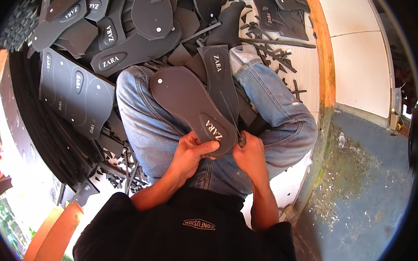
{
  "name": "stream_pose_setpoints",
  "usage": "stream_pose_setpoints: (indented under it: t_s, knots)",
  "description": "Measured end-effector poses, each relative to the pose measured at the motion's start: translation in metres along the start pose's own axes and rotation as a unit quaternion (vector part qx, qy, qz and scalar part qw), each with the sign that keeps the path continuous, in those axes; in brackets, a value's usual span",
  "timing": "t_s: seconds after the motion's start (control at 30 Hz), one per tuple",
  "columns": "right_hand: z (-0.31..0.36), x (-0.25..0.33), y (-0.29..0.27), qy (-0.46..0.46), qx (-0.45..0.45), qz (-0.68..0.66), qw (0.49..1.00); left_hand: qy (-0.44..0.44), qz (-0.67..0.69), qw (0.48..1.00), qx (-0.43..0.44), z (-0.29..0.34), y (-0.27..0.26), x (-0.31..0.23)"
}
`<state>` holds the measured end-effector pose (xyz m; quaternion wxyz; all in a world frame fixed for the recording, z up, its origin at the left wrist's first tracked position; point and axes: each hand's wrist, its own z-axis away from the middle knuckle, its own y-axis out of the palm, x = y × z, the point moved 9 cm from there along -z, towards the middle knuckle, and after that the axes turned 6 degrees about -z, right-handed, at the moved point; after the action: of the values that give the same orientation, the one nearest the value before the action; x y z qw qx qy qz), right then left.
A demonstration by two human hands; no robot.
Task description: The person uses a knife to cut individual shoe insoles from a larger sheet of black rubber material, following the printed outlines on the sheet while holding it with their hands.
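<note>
My left hand (193,151) grips the heel end of a dark grey foam sandal sole (182,93), its thumb lying flat on top and its fingers underneath. The sole tilts over my lap, broad toe end up and to the left, with a raised oval and white lettering near the heel. Close against the sole's right edge, my right hand (249,154) is closed on a small dark thing, mostly hidden by the fingers. A thin dark line runs up from that hand along the edge. Behind lies another lettered sole piece (217,79), between my legs.
Many cut dark foam soles (135,48) are heaped beyond my knees. A printed foam sheet (76,88) lies left, beside stacked dark sheets (52,136). Black offcuts (281,58) litter the pale floor by a wooden edge (324,51). Blue-grey stained floor (367,186) is at right.
</note>
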<state>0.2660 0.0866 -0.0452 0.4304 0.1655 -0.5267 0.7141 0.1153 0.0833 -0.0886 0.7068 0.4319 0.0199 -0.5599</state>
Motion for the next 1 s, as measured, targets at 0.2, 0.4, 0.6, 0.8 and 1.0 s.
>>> stream_pose_setpoints:
  t_s: [0.2, 0.4, 0.6, 0.8, 1.0]
  knots:
    - [-0.012, -0.030, -0.006, 0.035, -0.072, -0.152, 0.985, 0.034, -0.176, 0.983, 0.045, 0.003, 0.011, -0.058]
    - [0.004, -0.047, -0.011, 0.069, -0.108, -0.196, 0.972, 0.391, -0.096, 0.911, -0.083, -0.033, 0.014, -0.266]
    - [-0.002, -0.051, -0.010, 0.055, -0.119, -0.197, 0.972, 0.368, -0.553, 0.714, -0.220, -0.128, -0.012, -0.161]
    - [0.007, -0.044, -0.015, 0.044, -0.131, -0.179, 0.974, 0.386, -0.739, 0.518, -0.189, -0.160, 0.034, -0.157]
    - [0.005, -0.045, -0.015, 0.071, -0.124, -0.283, 0.948, 0.373, -0.351, 0.848, -0.135, -0.104, 0.006, -0.203]
